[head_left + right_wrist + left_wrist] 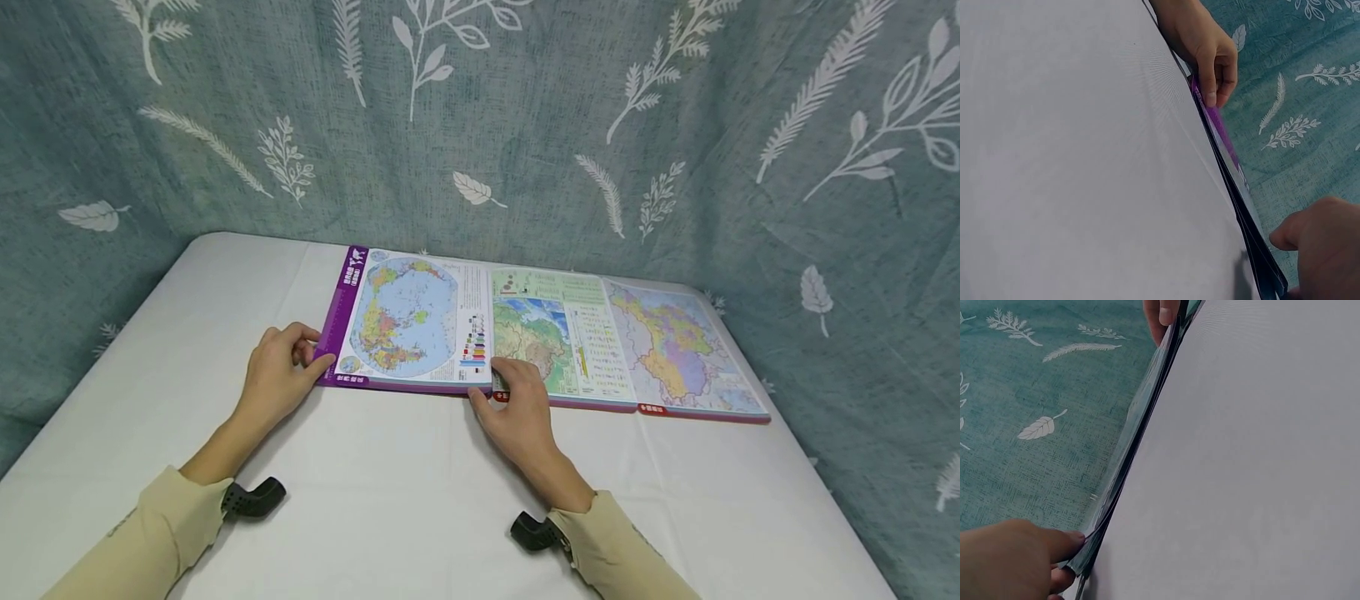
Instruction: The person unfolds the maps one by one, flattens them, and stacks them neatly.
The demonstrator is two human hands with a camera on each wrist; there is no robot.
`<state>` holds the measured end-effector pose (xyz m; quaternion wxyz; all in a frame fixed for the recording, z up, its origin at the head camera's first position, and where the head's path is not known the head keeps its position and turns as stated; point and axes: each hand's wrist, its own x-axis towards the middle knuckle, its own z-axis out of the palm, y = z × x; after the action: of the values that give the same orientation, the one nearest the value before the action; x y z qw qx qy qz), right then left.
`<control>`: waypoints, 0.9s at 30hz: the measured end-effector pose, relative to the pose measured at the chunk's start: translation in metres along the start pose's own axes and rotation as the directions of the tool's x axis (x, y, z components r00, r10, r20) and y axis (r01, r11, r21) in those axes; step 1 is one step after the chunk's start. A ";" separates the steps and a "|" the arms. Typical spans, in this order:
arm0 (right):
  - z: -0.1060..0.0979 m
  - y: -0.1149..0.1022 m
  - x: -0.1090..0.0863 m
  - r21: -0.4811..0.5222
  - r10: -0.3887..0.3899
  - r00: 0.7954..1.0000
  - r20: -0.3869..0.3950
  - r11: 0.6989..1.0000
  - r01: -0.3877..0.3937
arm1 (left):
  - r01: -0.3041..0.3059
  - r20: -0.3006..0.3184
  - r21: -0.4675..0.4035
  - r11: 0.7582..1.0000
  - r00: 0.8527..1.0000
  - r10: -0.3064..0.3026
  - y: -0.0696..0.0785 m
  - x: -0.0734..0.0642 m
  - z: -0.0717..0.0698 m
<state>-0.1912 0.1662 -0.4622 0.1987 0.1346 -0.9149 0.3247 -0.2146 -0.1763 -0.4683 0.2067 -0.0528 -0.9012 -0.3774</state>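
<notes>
Purple-bordered and rectangular, the printed world map (405, 317) lies on the white cloth-covered table (390, 500), toward twelve o'clock in the head view. The person's left hand (281, 367) pinches its corner at seven o'clock, and the right hand (521, 408) grips its corner at five o'clock, thumb at the near edge and fingers over the top; the two hands are well apart. At its three o'clock side sits a green-and-blue rectangular relief map (528, 337), and farther out toward the same hour a pastel, many-coloured rectangular political map (671, 342); whether these are joined underneath I cannot tell. Both wrist views show the near edge as several thin, dark layers, parted a little near the hands. I judge the world map light, bendy rather than rigid, and smooth enough for its layers to slide over one another. It looks liable to crease under a sharp pinch, so the surest hold is at the near corners, seven and five o'clock, with thumb and fingers taking in every layer together. Beyond, toward twelve o'clock, hangs a teal woven curtain (420, 167) printed with white leaves.
</notes>
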 end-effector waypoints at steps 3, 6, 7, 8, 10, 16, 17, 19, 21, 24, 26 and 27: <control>0.000 0.002 0.000 -0.006 -0.006 1.000 0.006 1.000 0.006 | -0.008 0.004 -0.003 1.000 1.000 0.008 0.000 0.000 0.001; -0.001 0.002 0.001 -0.007 0.000 1.000 0.008 1.000 0.000 | -0.011 0.014 -0.008 1.000 1.000 0.011 0.000 0.001 0.001; -0.001 0.001 0.001 -0.009 0.005 1.000 0.008 1.000 -0.005 | -0.013 0.018 -0.009 1.000 1.000 0.013 0.001 0.001 0.000; -0.002 0.001 0.001 -0.010 0.010 1.000 0.007 1.000 -0.010 | -0.013 0.023 -0.008 1.000 1.000 0.013 0.001 0.001 0.000; -0.002 0.000 0.002 -0.016 0.018 1.000 0.006 1.000 -0.018 | -0.010 0.035 -0.005 1.000 0.999 0.011 0.000 0.002 0.000; 0.000 0.000 0.004 -0.028 0.025 1.000 -0.013 0.999 -0.026 | 0.001 0.061 -0.002 1.000 0.998 0.000 -0.002 0.001 -0.002; 0.000 0.000 0.005 -0.016 0.037 0.999 -0.019 0.999 -0.038 | -0.001 0.062 -0.002 1.000 0.998 0.001 -0.002 0.001 -0.002; 0.001 0.001 0.005 0.030 0.085 0.996 -0.019 0.996 -0.084 | -0.001 0.065 0.001 1.000 0.998 0.001 -0.002 0.001 -0.002; 0.002 0.001 0.006 0.094 0.149 0.989 -0.013 0.985 -0.147 | -0.001 0.068 0.006 1.000 0.998 0.001 -0.001 0.002 -0.002; 0.002 0.002 0.006 0.166 0.221 0.975 0.004 0.961 -0.219 | 0.004 0.073 0.010 1.000 0.997 -0.005 -0.001 0.002 -0.001; 0.002 0.002 0.006 0.205 0.230 0.973 0.013 0.952 -0.228 | 0.006 0.075 0.010 1.000 0.997 -0.007 -0.002 0.002 0.000; 0.002 0.003 0.006 0.220 0.226 0.974 0.021 0.949 -0.225 | 0.006 0.076 0.009 1.000 0.997 -0.007 -0.002 0.002 0.000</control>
<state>-0.1977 0.1664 -0.4625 0.1463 0.0499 -0.8820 0.4452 -0.2171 -0.1772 -0.4686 0.1714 -0.0631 -0.9102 -0.3719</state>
